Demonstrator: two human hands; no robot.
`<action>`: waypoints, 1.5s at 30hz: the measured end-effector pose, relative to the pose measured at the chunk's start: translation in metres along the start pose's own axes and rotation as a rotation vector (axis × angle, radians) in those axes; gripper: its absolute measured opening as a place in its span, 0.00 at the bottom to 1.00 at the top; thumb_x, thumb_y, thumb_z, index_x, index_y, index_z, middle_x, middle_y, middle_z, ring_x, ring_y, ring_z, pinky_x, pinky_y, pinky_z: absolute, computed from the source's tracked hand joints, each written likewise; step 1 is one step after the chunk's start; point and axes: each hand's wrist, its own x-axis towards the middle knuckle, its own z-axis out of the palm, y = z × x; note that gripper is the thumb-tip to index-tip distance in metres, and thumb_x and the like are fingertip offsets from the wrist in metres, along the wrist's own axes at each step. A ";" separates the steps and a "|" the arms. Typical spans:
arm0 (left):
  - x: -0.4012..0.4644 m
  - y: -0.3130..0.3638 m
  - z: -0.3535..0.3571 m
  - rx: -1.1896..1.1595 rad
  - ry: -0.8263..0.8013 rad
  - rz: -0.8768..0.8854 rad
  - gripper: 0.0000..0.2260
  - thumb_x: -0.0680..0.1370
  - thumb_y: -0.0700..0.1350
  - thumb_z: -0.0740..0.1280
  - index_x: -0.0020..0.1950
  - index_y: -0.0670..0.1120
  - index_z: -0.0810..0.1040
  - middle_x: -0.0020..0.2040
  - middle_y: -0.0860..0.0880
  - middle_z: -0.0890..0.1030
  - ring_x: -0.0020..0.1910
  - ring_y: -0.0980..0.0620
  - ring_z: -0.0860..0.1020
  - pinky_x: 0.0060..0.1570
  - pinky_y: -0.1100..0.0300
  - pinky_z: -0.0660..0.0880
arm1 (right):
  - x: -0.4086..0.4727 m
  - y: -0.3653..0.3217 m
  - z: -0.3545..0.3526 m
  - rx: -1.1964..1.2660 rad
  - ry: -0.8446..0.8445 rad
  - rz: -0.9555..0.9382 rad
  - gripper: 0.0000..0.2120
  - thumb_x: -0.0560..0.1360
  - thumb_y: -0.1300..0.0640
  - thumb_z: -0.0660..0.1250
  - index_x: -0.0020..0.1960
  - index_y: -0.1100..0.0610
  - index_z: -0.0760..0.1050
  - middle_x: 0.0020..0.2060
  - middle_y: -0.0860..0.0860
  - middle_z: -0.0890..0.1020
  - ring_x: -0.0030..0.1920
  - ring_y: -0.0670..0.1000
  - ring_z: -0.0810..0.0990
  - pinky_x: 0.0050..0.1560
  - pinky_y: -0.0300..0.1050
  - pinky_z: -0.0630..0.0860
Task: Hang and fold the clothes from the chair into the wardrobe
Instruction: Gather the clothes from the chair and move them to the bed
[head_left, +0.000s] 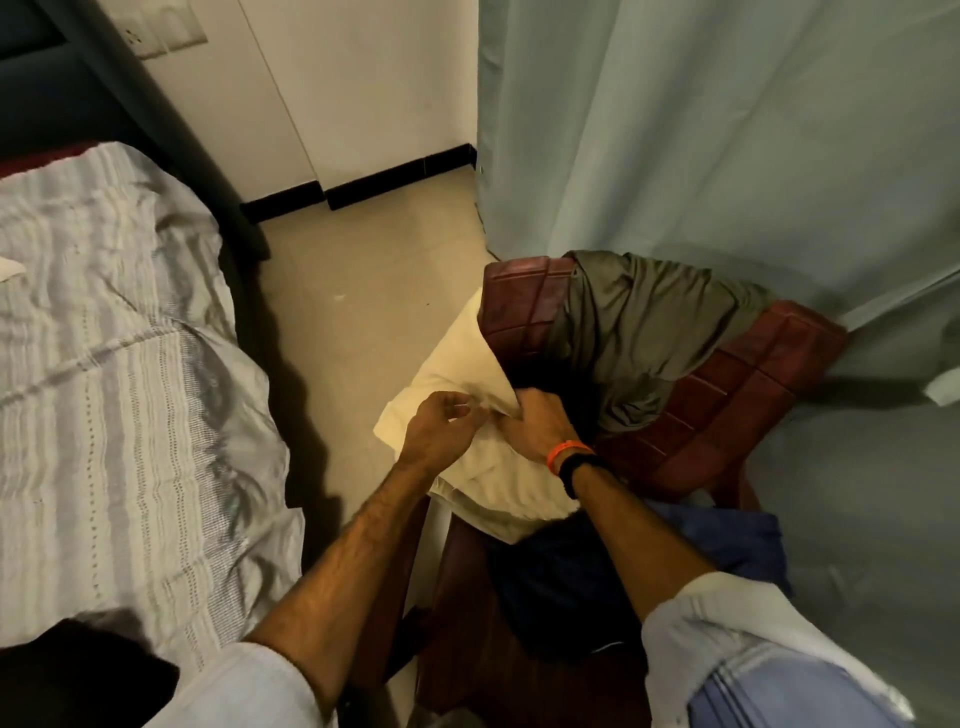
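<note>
The cream garment (467, 364) lies over the chair (727, 395) arm. The right hand (535, 421) grips its fold; the left hand (436, 421) hovers beside with fingers loosely curled, holding nothing.

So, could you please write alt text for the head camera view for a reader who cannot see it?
Both hands, left hand and right hand, gather a cream cloth garment on a dark red plastic chair. An olive garment drapes its backrest, beside a striped bedspread.
</note>
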 end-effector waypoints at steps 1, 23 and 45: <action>-0.005 0.006 -0.001 -0.028 0.001 -0.036 0.24 0.74 0.60 0.71 0.63 0.47 0.73 0.60 0.48 0.79 0.55 0.49 0.79 0.51 0.48 0.81 | -0.006 -0.003 -0.002 0.029 0.020 -0.049 0.12 0.76 0.56 0.68 0.55 0.62 0.79 0.52 0.61 0.81 0.55 0.64 0.79 0.52 0.49 0.75; -0.071 0.092 0.034 -0.015 0.198 0.090 0.21 0.77 0.43 0.62 0.71 0.43 0.69 0.63 0.43 0.76 0.61 0.41 0.75 0.64 0.45 0.73 | -0.004 0.043 -0.112 0.321 0.510 0.309 0.35 0.67 0.44 0.78 0.65 0.60 0.69 0.60 0.57 0.76 0.61 0.59 0.76 0.60 0.51 0.76; -0.090 0.083 0.027 0.314 -0.190 0.602 0.66 0.58 0.41 0.84 0.78 0.66 0.40 0.61 0.54 0.78 0.56 0.51 0.79 0.56 0.52 0.78 | -0.097 0.007 -0.106 0.688 0.169 -0.276 0.19 0.59 0.65 0.63 0.23 0.49 0.56 0.22 0.42 0.59 0.26 0.42 0.58 0.31 0.42 0.57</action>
